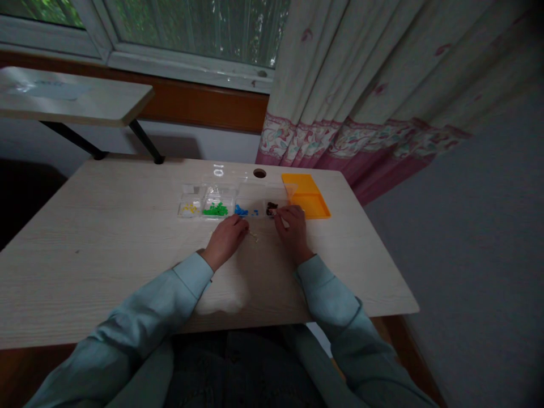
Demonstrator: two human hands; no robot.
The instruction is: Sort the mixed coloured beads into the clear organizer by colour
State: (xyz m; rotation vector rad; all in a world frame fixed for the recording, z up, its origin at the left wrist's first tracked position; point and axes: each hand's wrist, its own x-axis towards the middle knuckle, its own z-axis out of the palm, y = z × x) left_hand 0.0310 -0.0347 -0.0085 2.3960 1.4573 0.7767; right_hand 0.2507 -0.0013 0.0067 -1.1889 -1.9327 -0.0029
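Observation:
My left hand (227, 238) rests low over the table with its fingers pinched together. From its fingertips runs a short, thin, pale strand (254, 235), too small to make out clearly. My right hand (292, 228) reaches to the right end of a row of clear plastic boxes, fingers closed at a compartment of dark brown pieces (271, 206). Whatever those fingers hold is hidden. Along the row lie small blue pieces (241, 210), a heap of green pieces (216, 209) and yellow pieces (189, 209) at the left end. The boxes' clear lids (219, 191) stand open behind.
An orange-yellow tray (313, 205) lies behind and right of my right hand. The pale wooden table (127, 243) has a round hole (259, 173) near its back edge. A raised shelf (80, 102) stands back left. A curtain (323, 119) and window are behind.

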